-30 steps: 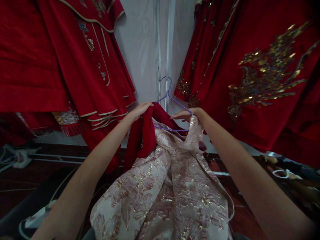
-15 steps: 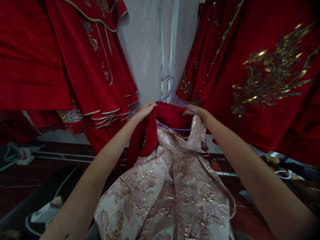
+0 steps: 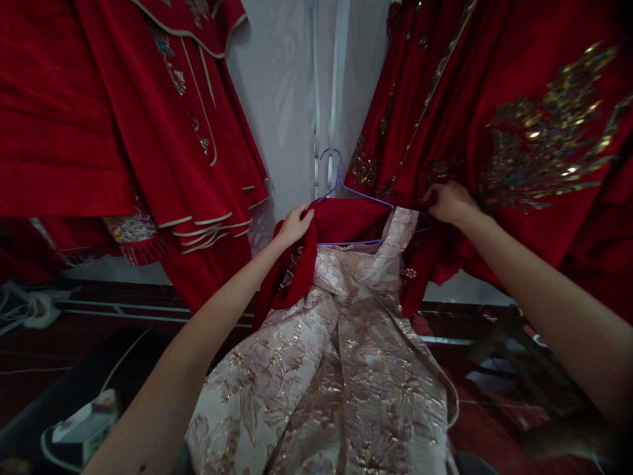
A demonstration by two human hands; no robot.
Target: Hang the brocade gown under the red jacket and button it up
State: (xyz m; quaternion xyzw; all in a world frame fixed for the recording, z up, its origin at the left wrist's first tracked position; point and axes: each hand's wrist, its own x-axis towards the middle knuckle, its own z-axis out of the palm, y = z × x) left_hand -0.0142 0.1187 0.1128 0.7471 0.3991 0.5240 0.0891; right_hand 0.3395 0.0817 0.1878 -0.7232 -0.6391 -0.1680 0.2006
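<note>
A purple wire hanger (image 3: pixel 341 191) hangs in front of a white wall. On it sit a red velvet garment (image 3: pixel 353 221) and, over that, a pink and gold brocade dress (image 3: pixel 341 369) that spreads down toward me. My left hand (image 3: pixel 295 225) grips the red garment at the hanger's left end. My right hand (image 3: pixel 449 201) grips the red fabric at the hanger's right end, stretched out to the right.
Red velvet robes with gold trim (image 3: pixel 148 132) hang at the left. More red robes with gold embroidery (image 3: pixel 534 138) hang at the right. A dark floor with white cables (image 3: pixel 30 310) and a small white box (image 3: pixel 79 422) lies below.
My right hand has moved right along the hanger, pulling the red garment out toward that end. My left hand stayed at the left end and closed tighter on the red fabric.
</note>
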